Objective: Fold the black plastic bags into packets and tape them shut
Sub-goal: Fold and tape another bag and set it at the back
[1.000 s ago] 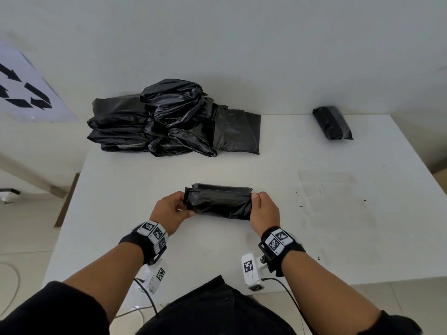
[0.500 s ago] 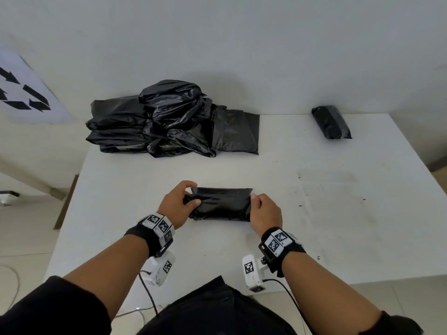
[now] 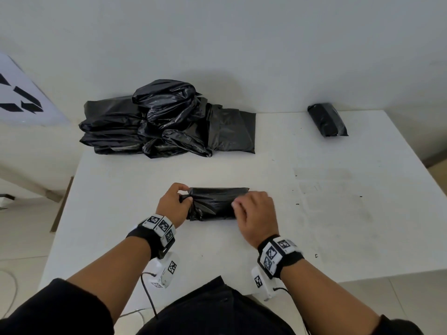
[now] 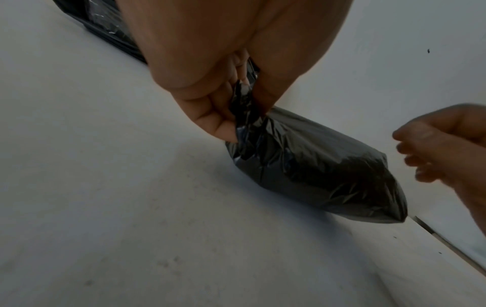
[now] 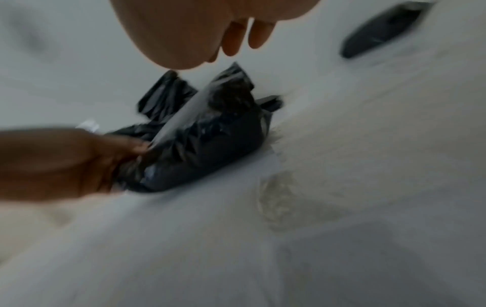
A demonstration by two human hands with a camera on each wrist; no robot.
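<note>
A folded black bag packet lies on the white table in front of me. My left hand pinches the bunched left end of the packet between thumb and fingers. My right hand hovers over the packet's right part, blurred, fingers loosely curled and holding nothing. In the left wrist view the right hand sits just off the packet's far end. The right wrist view shows its fingertips above the packet.
A heap of loose black bags fills the back left of the table. One finished packet lies at the back right corner. A white wall stands behind the table. A sign with black arrows leans at the left.
The left hand moved onto the packet's left end and gathered it into a pinch. The right hand let go of the right end and lifted over the packet.
</note>
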